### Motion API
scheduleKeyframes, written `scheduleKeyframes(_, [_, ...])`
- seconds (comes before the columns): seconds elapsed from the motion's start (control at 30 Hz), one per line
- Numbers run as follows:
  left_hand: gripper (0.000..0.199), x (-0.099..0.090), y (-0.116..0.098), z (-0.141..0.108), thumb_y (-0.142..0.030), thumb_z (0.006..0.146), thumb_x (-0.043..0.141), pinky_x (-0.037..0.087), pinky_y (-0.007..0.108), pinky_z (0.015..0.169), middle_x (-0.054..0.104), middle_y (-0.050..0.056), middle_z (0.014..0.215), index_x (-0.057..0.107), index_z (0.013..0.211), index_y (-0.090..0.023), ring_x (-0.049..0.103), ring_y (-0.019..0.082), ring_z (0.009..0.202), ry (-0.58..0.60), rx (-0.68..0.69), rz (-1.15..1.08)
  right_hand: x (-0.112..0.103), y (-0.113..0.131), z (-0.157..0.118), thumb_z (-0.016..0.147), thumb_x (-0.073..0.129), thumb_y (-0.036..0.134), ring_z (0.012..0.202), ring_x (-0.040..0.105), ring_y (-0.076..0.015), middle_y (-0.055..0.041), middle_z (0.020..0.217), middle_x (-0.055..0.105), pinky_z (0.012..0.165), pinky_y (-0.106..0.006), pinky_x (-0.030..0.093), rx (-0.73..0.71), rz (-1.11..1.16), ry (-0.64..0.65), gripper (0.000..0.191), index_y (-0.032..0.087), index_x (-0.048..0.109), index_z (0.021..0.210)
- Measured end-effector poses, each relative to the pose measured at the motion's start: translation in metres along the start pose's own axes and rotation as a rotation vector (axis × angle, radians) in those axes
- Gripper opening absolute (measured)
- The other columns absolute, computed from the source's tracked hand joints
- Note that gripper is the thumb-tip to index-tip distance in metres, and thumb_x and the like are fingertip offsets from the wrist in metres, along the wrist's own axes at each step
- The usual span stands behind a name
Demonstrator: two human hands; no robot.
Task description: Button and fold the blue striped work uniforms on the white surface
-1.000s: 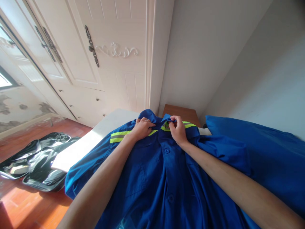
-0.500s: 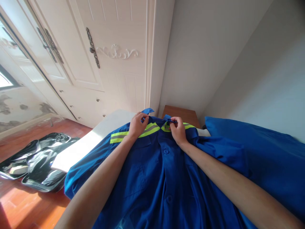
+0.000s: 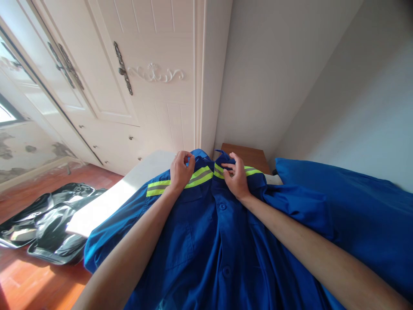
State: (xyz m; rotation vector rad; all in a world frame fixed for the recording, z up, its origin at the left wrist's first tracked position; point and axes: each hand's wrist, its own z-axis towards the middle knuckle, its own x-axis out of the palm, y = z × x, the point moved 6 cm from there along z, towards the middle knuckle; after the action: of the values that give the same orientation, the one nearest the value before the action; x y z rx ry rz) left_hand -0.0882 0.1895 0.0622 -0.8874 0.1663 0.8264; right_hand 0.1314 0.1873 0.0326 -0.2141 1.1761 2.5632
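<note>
A blue button-front garment [image 3: 206, 224] with yellow-green and grey reflective bands lies spread out, its collar at the far end. My left hand [image 3: 182, 170] is at the left side of the collar, fingers curled with thumb and forefinger near each other; whether cloth is between them cannot be made out. On the right side of the collar, my right hand [image 3: 236, 175] has its fingers apart over the band, with nothing gripped. The collar tips stand up between the hands.
A white surface [image 3: 106, 193] extends left beneath the garment. An open black suitcase [image 3: 54, 224] lies on the red floor. White wardrobe [image 3: 155, 38] ahead, brown wooden stand [image 3: 250, 154] behind the collar, blue pillow [image 3: 348, 193] at right.
My left hand has moved slightly left from the collar tip. The fingers of my right hand have opened and let go of the collar, which now sits differently.
</note>
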Motion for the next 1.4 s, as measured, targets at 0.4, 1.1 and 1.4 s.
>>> scheduleKeyframes(0.4, [0.033,0.05,-0.014,-0.033,-0.039,0.097,0.041,0.044,0.036,0.101,0.07,0.006,0.118,0.068,0.111,-0.025,0.061,0.022,0.117,0.757,0.389,0.121,0.012,0.009,-0.002,0.085,0.047,0.013,0.102,0.064,-0.0208,-0.0115,0.117,0.06,0.095,-0.042,0.052,-0.16,-0.215,0.175,0.033,0.02,0.057,0.115])
scheduleKeyframes(1.1, [0.042,0.024,0.022,-0.009,-0.042,0.091,0.048,0.043,0.049,0.096,0.063,0.02,0.122,0.055,0.122,-0.014,0.056,0.034,0.117,0.32,-0.032,0.371,0.028,0.035,-0.006,0.093,0.052,0.038,0.09,0.07,-0.0226,-0.0027,0.094,0.077,0.084,-0.036,0.053,-0.106,-0.174,0.634,0.029,0.024,0.076,0.09])
scheduleKeyframes(1.4, [0.052,0.014,0.024,0.003,-0.066,0.075,0.06,0.04,0.027,0.057,0.058,0.001,0.06,0.07,0.086,-0.016,0.055,0.018,0.061,0.281,-0.32,-0.227,0.021,0.034,0.01,0.082,0.066,0.034,0.073,0.07,-0.0201,-0.0048,0.102,0.075,0.058,-0.031,0.058,0.264,0.055,0.844,0.033,0.024,0.07,0.113])
